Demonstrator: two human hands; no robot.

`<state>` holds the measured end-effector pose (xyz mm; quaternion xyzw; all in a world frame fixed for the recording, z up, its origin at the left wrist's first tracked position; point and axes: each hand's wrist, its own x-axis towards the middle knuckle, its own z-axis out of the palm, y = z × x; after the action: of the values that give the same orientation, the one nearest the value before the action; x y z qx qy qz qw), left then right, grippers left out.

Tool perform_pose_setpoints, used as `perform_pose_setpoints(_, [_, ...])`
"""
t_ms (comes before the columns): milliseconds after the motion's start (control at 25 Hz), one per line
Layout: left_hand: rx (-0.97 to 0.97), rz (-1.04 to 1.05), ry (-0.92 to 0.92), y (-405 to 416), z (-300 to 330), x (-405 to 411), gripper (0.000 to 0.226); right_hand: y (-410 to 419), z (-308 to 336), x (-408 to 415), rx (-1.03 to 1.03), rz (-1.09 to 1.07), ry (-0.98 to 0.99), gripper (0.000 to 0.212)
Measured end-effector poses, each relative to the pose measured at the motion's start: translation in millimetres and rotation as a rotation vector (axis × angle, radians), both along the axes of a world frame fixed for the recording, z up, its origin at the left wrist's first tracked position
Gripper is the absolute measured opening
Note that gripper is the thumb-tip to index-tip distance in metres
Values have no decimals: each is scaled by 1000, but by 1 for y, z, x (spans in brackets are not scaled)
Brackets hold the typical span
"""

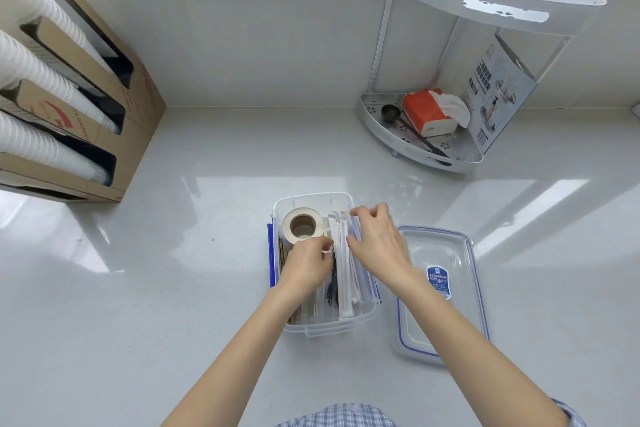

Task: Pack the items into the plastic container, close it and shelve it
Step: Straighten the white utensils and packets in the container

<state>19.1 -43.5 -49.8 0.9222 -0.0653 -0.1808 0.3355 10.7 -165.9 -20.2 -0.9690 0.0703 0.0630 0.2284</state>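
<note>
A clear plastic container [313, 199] with blue side latches stands open on the white counter in front of me. Inside it are a roll of tape [302, 226] at the far left end, several long white paper-wrapped sticks [341, 274] and dark items partly hidden by my hands. My left hand [306, 265] is inside the container, its fingers pinched on a small white item beside the tape roll. My right hand [375, 243] rests over the container's right side, fingers curled on the white wrapped sticks. The clear lid [440, 291] with a blue seal and blue label lies flat on the counter right of the container.
A white two-tier corner shelf [426, 146] stands at the back right; its lower tier holds an orange tissue pack [427, 111], a black scoop and a printed card. A cardboard dispenser [114, 121] with stacks of white paper cups stands at the left. A wall runs along the back.
</note>
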Motion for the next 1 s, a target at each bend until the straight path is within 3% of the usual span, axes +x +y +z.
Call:
perform_pose_setpoints(240, [130,-87,28,-5,-8,-4,30,-5,-18,-11,225,-115,50,47])
perform_pose_setpoints(480, [267,-75,9,-10,-13,-4,27,-7,-23,-14,260,-113,78,41])
perform_pose_setpoints(1000, [163,-15,-150,-12,-3,-10,12,-10,-26,-12,269,-93,107,41])
